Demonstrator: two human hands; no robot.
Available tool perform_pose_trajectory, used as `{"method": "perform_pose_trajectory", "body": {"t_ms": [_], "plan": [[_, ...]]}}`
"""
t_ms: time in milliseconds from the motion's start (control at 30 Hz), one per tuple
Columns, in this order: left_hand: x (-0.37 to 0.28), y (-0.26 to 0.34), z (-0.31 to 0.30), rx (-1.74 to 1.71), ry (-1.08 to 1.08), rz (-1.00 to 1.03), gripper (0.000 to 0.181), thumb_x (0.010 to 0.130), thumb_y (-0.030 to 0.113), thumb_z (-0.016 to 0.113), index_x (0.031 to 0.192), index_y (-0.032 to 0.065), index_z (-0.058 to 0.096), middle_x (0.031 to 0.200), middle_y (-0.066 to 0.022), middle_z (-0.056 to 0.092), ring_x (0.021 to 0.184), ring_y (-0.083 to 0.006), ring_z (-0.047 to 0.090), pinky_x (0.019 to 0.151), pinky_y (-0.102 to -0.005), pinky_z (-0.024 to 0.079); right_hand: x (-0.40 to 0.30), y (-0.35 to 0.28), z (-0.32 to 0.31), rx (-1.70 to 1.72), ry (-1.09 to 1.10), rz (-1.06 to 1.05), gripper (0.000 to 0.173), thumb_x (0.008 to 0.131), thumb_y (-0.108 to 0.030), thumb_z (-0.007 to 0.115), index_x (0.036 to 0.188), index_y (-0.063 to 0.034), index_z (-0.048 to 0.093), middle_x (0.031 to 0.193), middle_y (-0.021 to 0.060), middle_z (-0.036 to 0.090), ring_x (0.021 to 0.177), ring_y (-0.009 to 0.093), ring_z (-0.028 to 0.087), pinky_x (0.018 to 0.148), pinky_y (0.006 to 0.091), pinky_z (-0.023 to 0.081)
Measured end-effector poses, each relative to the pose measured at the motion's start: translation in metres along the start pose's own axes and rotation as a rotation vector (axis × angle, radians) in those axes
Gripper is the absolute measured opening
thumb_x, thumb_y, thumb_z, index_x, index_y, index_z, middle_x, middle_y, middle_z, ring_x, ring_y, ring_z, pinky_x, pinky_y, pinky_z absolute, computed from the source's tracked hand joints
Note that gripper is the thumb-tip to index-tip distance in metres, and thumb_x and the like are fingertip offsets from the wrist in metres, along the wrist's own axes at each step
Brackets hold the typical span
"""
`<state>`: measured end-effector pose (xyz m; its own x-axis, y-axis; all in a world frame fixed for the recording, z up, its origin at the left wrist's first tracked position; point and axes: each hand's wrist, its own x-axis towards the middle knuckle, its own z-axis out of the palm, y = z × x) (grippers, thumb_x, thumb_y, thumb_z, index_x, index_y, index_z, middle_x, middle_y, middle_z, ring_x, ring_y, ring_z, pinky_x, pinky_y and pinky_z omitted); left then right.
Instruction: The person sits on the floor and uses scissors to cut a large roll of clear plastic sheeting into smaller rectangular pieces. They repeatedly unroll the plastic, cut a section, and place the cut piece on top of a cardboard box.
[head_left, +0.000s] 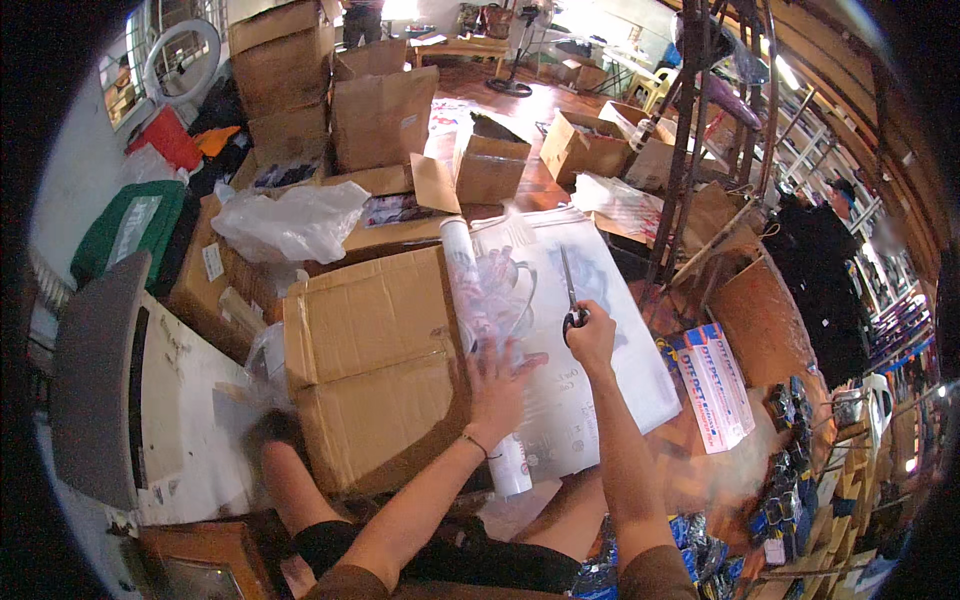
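A pair of scissors with black handles (571, 300) is in my right hand (592, 336), its blades pointing away from me over a sheet of printed film (630, 367). The film bears faint pictures and handwriting. Along its left side lies a partly unrolled roll of the printed film (459, 259). My left hand (495, 386), slightly blurred, is spread over the roll and the film beside it; whether it presses down I cannot tell. Left of the roll is a closed cardboard box (375, 322).
Open cardboard boxes (491, 169) stand beyond the film. A crumpled clear plastic bag (292, 217) lies on boxes at the left. At the right are a printed transfer-film carton (712, 390), a rusty metal frame (679, 150) and dark garments (810, 277). A fan (514, 82) stands farther back.
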<state>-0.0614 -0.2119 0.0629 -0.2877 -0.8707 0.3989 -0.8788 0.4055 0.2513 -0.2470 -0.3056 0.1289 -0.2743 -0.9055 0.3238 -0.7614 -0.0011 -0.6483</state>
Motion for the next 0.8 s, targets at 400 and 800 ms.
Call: {"method": "perform_pose_trajectory", "body": {"t_ms": [400, 800], "plan": [[-0.219, -0.142, -0.096, -0.074, -0.041, -0.487, 0.047, 0.09, 0.028, 0.065, 0.127, 0.0012, 0.058, 0.133, -0.0241, 0.053, 0.128, -0.0434, 0.045, 0.109, -0.0516, 0.035, -0.008, 0.077, 0.031, 0.076, -0.024, 0.06, 0.031, 0.071, -0.005, 0.069, 0.102, -0.0043, 0.07, 0.071, 0.0152, 0.069, 0.064, 0.026, 0.068, 0.065, 0.0361, 0.052], [-0.216, -0.15, -0.129, -0.147, 0.116, -0.591, 0.092, 0.075, 0.01, 0.072, 0.151, -0.0018, 0.022, 0.13, -0.0307, 0.048, 0.118, -0.0466, 0.048, 0.103, -0.0505, 0.039, -0.065, 0.053, -0.022, 0.131, 0.083, 0.035, 0.034, 0.081, -0.001, 0.069, 0.115, -0.0032, 0.065, 0.084, 0.0154, 0.072, 0.075, 0.024, 0.071, 0.071, 0.0348, 0.054]]}}
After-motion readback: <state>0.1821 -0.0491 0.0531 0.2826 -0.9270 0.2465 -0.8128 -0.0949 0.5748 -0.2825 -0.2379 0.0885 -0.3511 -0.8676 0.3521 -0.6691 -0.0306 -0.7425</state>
